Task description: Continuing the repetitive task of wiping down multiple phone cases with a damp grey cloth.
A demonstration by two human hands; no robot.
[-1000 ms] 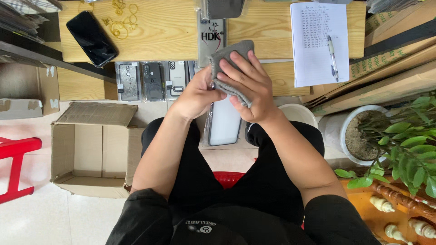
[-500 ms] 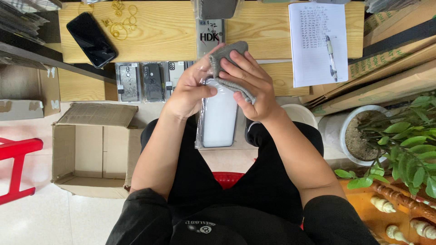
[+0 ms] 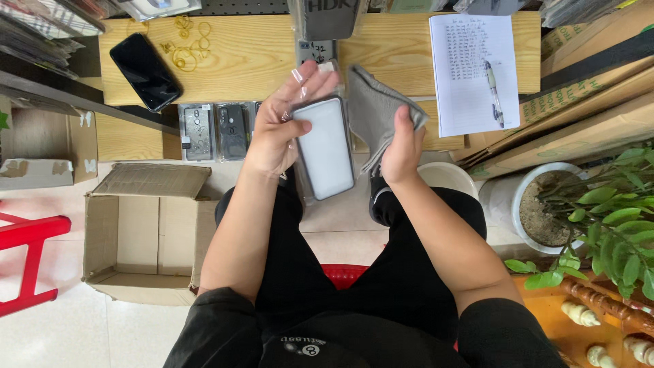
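Sitting well to the left of the fingers, an open cardboard box (image 3: 139, 235) rested on the floor and a black phone (image 3: 145, 71) lay on the wooden worktop (image 3: 238, 54). The left hand (image 3: 283, 126) had its fingers closed around the edges of a white phone case (image 3: 326, 146) in a clear, likely slippery sleeve; it looked light and stiff, best held by its long sides. Just right, the right hand (image 3: 402, 146) gripped a soft grey cloth (image 3: 375, 109), with a notepad (image 3: 472, 68) beyond.

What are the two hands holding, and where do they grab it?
The left hand holds a flat white panel by its upper left edge. The right hand grips a grey cloth at its lower right side.
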